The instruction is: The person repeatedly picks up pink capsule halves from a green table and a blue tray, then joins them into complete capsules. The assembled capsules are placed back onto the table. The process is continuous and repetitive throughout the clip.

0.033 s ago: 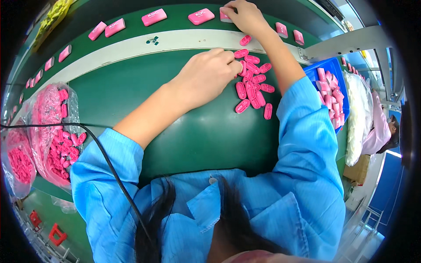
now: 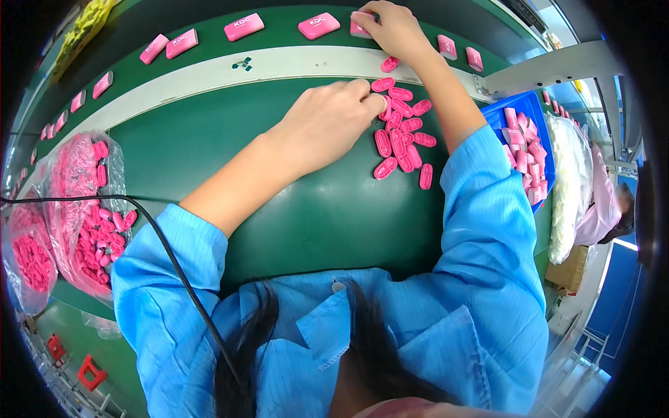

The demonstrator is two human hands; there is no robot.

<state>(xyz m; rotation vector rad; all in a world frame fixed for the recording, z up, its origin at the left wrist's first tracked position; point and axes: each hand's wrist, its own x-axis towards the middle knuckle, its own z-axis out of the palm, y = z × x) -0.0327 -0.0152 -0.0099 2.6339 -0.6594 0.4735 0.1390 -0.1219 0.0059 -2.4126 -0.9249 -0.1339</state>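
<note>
My right hand (image 2: 396, 29) reaches to the far green strip, with thumb and fingers closed on a pink flattened case (image 2: 359, 26) in the row there. Fingers bent and pressed together, my left hand (image 2: 327, 124) is at the left side of a loose pile of pink oval caps (image 2: 398, 143). A pink oval cap (image 2: 384, 111) shows at its fingertips, partly hidden by them. One more oval cap (image 2: 389, 64) lies apart on the white rail, under my right wrist.
Printed pink cases (image 2: 319, 26) line the far strip beyond the white rail (image 2: 202, 78). Bags of pink parts (image 2: 77, 209) stand left, with a black cable (image 2: 164, 240) across my left sleeve. A blue bin (image 2: 548, 150) of cases is right, below a metal arm (image 2: 550, 70). Another person (image 2: 601, 202) sits beyond.
My right hand has shifted very slightly, and more of the case in its fingers shows. The left hand stays almost where it was at the pile.
</note>
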